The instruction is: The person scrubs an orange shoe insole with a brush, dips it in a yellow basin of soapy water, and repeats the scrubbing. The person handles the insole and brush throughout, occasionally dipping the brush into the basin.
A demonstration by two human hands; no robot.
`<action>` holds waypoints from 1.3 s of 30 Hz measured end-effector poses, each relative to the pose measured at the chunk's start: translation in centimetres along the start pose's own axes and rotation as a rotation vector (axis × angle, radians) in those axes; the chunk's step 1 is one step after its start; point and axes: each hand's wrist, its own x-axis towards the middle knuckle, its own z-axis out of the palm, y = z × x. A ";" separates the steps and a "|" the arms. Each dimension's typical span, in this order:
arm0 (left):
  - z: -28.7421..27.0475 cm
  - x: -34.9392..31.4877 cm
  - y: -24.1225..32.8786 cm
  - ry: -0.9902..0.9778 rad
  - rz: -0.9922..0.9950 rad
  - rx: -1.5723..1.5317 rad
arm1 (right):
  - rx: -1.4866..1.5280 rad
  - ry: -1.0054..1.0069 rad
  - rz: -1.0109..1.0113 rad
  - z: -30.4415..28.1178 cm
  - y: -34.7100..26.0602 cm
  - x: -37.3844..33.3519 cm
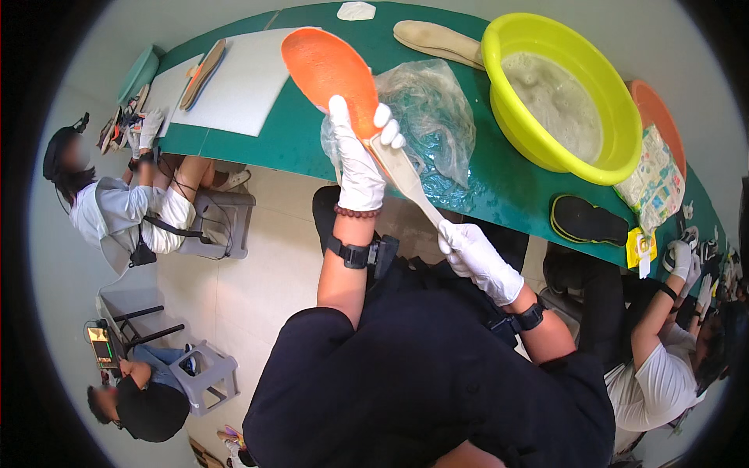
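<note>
Over the table's near edge, my gloved left hand [357, 160] grips an orange insole [328, 69] around its narrower end, its wide end pointing to the far left. My gloved right hand [482, 261] is closed round the long handle of a white brush [407, 178]. The brush head lies against the insole's narrow end, beside my left fingers; its bristles are hidden. Behind the insole, a crumpled clear plastic bag [433, 109] lies on the wet green table [257, 140].
A yellow-green basin [507, 117] of sudsy water stands at right, beside a beige insole [437, 40] and an orange basin [659, 117]. Nearer are a black insole [587, 220] and a printed packet [654, 181]. A white board [242, 93] holds another insole [204, 74]. People sit on both sides.
</note>
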 end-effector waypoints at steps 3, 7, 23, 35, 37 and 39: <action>1.1 -0.7 -2.2 0.134 -0.044 0.025 | -0.151 0.179 -0.096 -0.7 -1.4 1.3; -0.1 0.4 0.2 0.150 0.102 -0.002 | -0.216 0.169 -0.204 1.1 -0.2 1.3; 0.9 -0.9 -0.5 0.098 -0.082 -0.009 | 0.113 -0.098 -0.043 0.6 -1.8 1.2; 1.4 -1.8 -1.4 0.193 0.038 0.257 | -0.121 0.151 -0.090 2.1 -1.8 1.5; 1.6 -2.1 -3.1 0.219 0.053 0.301 | -0.023 0.132 -0.182 1.9 -3.4 2.8; 0.9 -1.4 -2.5 0.224 -0.008 0.218 | 0.035 0.080 -0.194 2.0 -3.6 2.6</action>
